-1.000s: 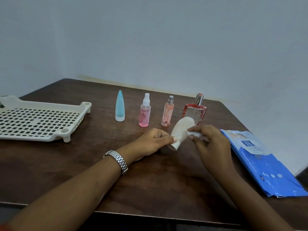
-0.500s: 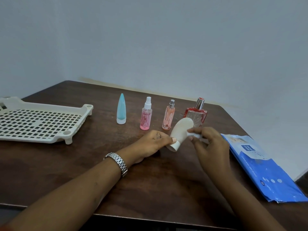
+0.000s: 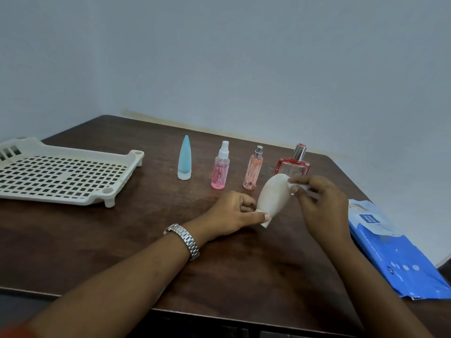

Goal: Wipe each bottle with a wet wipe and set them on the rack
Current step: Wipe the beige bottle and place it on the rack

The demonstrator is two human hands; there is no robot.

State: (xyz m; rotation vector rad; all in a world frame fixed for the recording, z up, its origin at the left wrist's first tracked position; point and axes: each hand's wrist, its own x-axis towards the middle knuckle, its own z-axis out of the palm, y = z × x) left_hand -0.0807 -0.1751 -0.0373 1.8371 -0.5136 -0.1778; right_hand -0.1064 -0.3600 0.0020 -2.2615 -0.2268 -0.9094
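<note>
A cream bottle (image 3: 272, 195) lies tilted above the table's middle, cap end low. My left hand (image 3: 231, 214) pinches it at the neck. My right hand (image 3: 319, 204) pinches a small white wet wipe (image 3: 299, 187) against the bottle's upper end. Behind stand a blue cone-shaped tube (image 3: 184, 158), a pink spray bottle (image 3: 220, 167), an orange spray bottle (image 3: 253, 170) and a red square perfume bottle (image 3: 292, 163), all upright. The cream perforated rack (image 3: 61, 175) rests at the table's left and holds nothing.
A blue wet-wipe pack (image 3: 393, 250) lies flat at the table's right edge. The dark wooden table (image 3: 122, 240) stands in a corner of pale walls. A metal watch (image 3: 185, 240) is on my left wrist.
The view tilted up a little, so everything sits lower in frame. Both hands stay on the cream bottle, with the wipe shifting slightly at its upper end.
</note>
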